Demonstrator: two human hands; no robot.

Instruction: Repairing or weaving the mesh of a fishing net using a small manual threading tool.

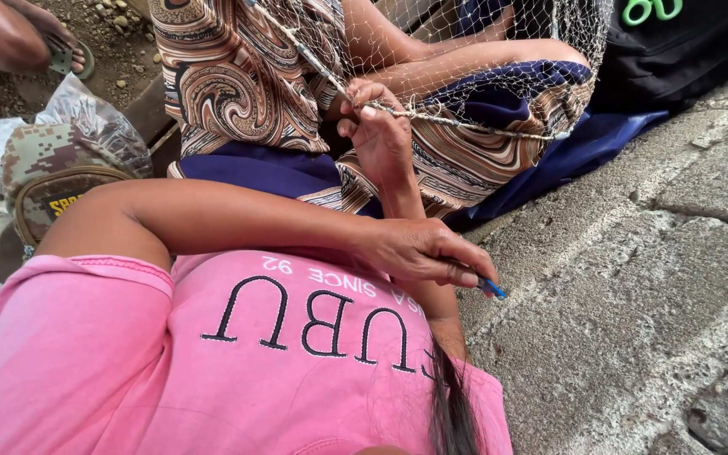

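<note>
Head view: blue tool [492, 290] points lower right.

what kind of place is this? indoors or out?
Likely outdoors, an informal net-mending spot at ground level. Cues: rough concrete slab to sit on, bare stony dirt beyond it, and fishing net draped over the lap, its cord pinched by one hand.
</note>
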